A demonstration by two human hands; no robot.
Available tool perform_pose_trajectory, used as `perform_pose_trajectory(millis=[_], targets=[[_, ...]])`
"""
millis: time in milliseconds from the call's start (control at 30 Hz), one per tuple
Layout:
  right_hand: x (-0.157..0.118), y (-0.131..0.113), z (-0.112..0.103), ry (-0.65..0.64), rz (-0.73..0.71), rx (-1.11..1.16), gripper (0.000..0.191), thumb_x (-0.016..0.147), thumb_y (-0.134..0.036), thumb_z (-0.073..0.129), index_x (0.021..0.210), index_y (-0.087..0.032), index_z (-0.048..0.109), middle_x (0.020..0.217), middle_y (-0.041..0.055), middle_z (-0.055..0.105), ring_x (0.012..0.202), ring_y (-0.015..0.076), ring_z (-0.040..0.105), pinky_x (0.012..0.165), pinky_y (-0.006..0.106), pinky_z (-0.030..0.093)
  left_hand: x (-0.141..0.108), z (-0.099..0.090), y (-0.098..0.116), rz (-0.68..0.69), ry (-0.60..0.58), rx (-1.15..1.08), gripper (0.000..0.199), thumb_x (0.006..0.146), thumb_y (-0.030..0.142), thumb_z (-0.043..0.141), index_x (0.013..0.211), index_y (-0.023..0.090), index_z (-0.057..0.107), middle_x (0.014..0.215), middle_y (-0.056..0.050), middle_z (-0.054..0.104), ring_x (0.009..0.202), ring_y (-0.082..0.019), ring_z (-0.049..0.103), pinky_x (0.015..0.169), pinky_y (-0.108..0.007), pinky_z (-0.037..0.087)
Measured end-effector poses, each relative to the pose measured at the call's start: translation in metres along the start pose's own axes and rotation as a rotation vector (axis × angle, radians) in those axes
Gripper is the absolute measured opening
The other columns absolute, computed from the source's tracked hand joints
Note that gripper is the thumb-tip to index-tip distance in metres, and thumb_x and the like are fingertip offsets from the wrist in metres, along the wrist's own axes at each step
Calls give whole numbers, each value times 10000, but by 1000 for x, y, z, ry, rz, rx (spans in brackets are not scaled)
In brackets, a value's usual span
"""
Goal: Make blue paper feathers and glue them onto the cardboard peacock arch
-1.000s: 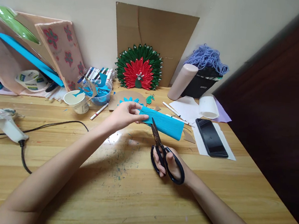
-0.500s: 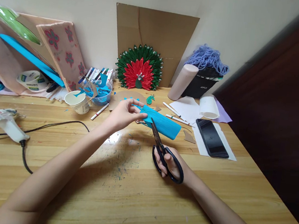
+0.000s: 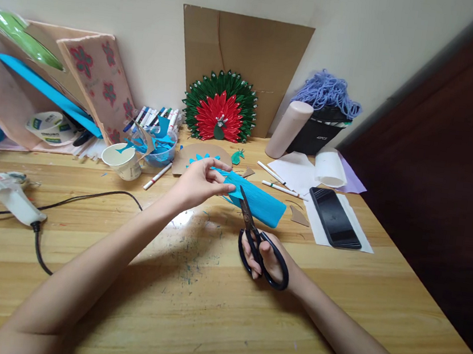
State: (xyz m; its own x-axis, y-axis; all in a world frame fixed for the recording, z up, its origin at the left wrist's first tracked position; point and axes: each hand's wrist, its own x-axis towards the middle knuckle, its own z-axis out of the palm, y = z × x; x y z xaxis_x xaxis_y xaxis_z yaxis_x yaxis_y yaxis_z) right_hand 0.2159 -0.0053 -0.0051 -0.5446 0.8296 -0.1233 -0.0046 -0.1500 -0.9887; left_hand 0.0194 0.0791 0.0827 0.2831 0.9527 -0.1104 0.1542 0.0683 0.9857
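Observation:
My left hand (image 3: 204, 183) pinches the left end of a folded strip of blue crepe paper (image 3: 261, 202), held up above the table. The paper slants down to the right. My right hand (image 3: 267, 258) has its fingers through the handles of black-handled scissors (image 3: 252, 225). Their blades point up and away, with the tips against the paper near my left thumb. Behind my left hand, partly hidden, a round cardboard piece (image 3: 185, 150) carries blue petal shapes. A small green paper bird shape (image 3: 238, 156) lies just beyond.
A white glue gun (image 3: 12, 195) with a black cord lies at left. A paper cup (image 3: 121, 161) and a tub of blue scraps (image 3: 160, 150) stand behind. A phone (image 3: 335, 218) rests at right. A red and green peacock craft (image 3: 220, 109) leans on cardboard (image 3: 256, 53).
The right end of the crepe paper has dipped slightly. My left hand and the scissors have shifted only a little, the tips staying at the paper.

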Motion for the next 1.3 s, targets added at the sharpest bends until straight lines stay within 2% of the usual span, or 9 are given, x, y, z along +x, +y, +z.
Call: perform_pose_trajectory(millis=[333, 533, 767, 1133, 1300], targets=[[0, -15, 3, 17, -1, -88, 657, 611, -852, 377, 663, -199, 422, 414, -75, 363, 309, 68, 340, 314, 201, 307, -1, -1, 5, 1, 38, -15, 319, 704, 97, 683, 995, 96, 553, 598, 26, 612, 587, -100, 596, 651, -257, 479], [-1, -9, 3, -9, 16, -33, 737, 583, -885, 298, 740, -181, 448, 450, -66, 416, 357, 78, 396, 367, 204, 360, -1, 2, 2, -2, 7, -25, 316, 694, 92, 685, 976, 107, 542, 569, 42, 593, 597, -111, 604, 656, -270, 485], [0, -9, 3, -26, 36, 1, 728, 571, -885, 318, 719, -182, 441, 439, -75, 401, 347, 70, 369, 357, 198, 345, -1, 3, 1, -20, -17, 3, 324, 679, 101, 701, 961, 113, 543, 577, 47, 591, 589, -96, 586, 654, -252, 465], [-1, -14, 2, 13, 6, -108, 668, 634, -849, 356, 673, -186, 432, 402, -73, 393, 307, 69, 361, 319, 191, 318, 1, -3, 0, -12, -42, 20, 357, 688, 118, 697, 1006, 113, 534, 589, 42, 598, 601, -104, 598, 675, -266, 468], [-2, -15, 3, -12, 11, -113, 714, 605, -874, 298, 702, -182, 441, 420, -72, 387, 333, 71, 376, 348, 191, 330, 0, -1, -1, -1, -35, 14, 337, 704, 118, 675, 1008, 110, 527, 596, 43, 590, 620, -107, 595, 693, -279, 473]])
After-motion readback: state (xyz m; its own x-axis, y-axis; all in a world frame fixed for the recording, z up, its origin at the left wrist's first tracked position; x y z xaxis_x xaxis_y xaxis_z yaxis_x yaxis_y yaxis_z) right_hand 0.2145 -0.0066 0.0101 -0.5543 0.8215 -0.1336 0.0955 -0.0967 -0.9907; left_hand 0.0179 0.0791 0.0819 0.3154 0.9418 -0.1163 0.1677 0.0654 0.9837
